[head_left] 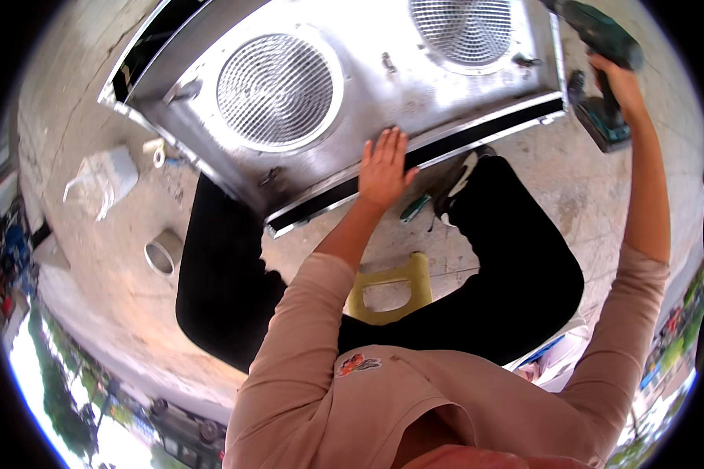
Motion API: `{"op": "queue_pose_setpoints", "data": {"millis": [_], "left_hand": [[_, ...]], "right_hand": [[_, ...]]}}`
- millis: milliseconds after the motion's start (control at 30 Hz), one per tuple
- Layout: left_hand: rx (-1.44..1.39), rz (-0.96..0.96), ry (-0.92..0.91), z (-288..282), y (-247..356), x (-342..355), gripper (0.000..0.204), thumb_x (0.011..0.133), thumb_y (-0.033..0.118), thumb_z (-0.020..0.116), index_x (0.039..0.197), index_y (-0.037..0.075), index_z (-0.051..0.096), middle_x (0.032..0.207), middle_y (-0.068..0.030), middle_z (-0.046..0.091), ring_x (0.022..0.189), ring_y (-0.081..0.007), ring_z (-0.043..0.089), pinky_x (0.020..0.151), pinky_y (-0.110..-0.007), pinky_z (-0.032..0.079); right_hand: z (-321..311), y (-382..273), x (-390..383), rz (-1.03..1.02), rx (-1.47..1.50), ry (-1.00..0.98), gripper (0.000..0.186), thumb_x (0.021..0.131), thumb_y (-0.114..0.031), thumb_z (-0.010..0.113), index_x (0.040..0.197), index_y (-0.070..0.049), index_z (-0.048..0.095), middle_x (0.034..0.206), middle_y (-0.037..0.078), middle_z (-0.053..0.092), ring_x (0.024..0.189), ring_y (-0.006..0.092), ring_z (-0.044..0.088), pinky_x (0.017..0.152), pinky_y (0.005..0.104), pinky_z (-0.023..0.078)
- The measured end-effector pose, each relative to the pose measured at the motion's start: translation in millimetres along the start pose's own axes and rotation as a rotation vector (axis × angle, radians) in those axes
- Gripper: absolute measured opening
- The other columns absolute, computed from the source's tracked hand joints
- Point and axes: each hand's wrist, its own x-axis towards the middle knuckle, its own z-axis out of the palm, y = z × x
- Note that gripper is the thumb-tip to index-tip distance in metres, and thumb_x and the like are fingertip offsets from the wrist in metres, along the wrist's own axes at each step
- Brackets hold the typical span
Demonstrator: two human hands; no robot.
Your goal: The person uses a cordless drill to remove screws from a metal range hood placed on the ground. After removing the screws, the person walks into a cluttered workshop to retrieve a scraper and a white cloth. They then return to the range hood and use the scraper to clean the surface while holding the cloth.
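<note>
A shiny metal housing that looks like a range hood (352, 47) lies in front of me on the floor, between and beyond my knees. It has two round mesh grilles: a left grille (275, 91) and a right grille (468, 28). My left hand (383, 162) rests flat on its near edge, fingers stretched out over the metal. Off the housing's right side, my right hand (623, 87) is wrapped around the grip of a dark green cordless drill (602, 33). The drill's front points toward the housing's far right corner, and its tip is cut off at the picture's edge.
A green-handled tool (416, 208) lies on the floor beside my right shoe (455, 187). A yellow stool (391, 313) shows between my legs. To the left are a crumpled plastic bag (109, 180), a small tape roll (159, 155) and a grey ring-shaped piece (155, 256).
</note>
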Motion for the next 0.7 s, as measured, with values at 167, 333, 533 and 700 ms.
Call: {"op": "queue_pose_setpoints", "data": {"millis": [167,333,533,700], "left_hand": [[-0.088,0.021,0.022,-11,-6,-6,0.068,0.083,0.039,0.065,0.139,0.008,0.043,0.146,-0.0093,0.040,0.136,-0.0254,0.036,0.110,-0.052,0.026],[-0.204,0.107,0.015,-14,-2,-12,0.055,0.083,0.029,0.065,0.133,0.011,0.050,0.144,-0.0085,0.043,0.136,-0.0251,0.036,0.111,-0.053,0.025],[-0.424,0.183,0.024,-6,14,-20,0.049,0.081,0.015,0.065,0.128,0.012,0.054,0.138,-0.0063,0.048,0.133,-0.0250,0.041,0.110,-0.052,0.028],[-0.529,0.134,0.024,-3,1,-19,0.044,0.082,0.009,0.061,0.125,0.012,0.057,0.136,-0.0049,0.052,0.130,-0.0247,0.045,0.109,-0.049,0.033]], "right_hand": [[24,64,-52,-0.054,0.125,0.131,0.021,0.088,-0.026,0.064,0.087,-0.005,0.065,0.082,0.000,0.058,0.076,0.0100,0.052,0.075,0.0263,0.042],[7,173,-142,0.021,0.229,0.345,0.028,0.093,-0.025,0.062,0.104,0.000,0.066,0.095,0.003,0.060,0.088,0.0119,0.054,0.085,0.0269,0.043],[31,237,-167,0.269,0.363,0.511,0.028,0.093,-0.010,0.059,0.116,0.007,0.061,0.121,0.014,0.062,0.111,0.0226,0.059,0.098,0.0333,0.044],[67,307,-159,0.399,0.754,0.527,0.041,0.089,-0.007,0.064,0.124,0.011,0.051,0.118,0.019,0.063,0.109,0.0267,0.061,0.100,0.0362,0.046]]}}
